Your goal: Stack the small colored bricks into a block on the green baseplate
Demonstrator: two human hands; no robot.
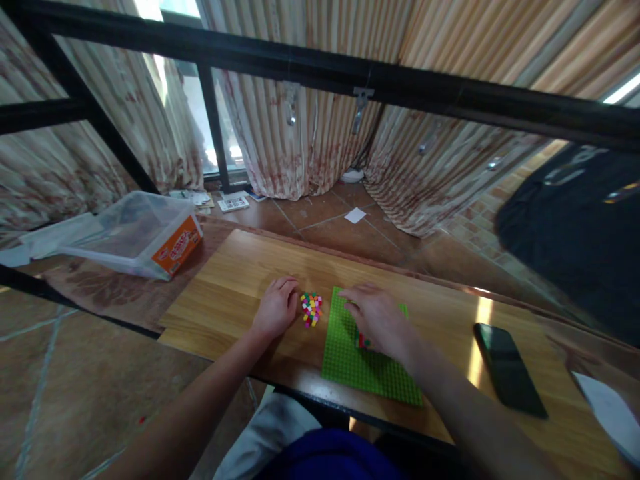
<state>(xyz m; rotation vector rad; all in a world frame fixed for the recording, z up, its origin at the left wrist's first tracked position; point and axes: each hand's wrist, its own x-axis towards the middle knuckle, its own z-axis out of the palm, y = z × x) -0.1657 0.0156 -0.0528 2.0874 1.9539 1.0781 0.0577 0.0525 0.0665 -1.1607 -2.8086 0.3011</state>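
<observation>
one hand (376,315), the right, arches over the green baseplate (345,360).

Hung with patterned curtains (270,153) beyond a black metal frame (320,63). Floored in brown tiles (90,393). Lit through a window (195,107) at left. Furnished with a wooden tabletop (235,273), light-streaked at right.

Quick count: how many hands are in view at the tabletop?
2. The left hand is just left of the pile of small colored bricks; the right hand is over the green studded board. No others show.
</observation>
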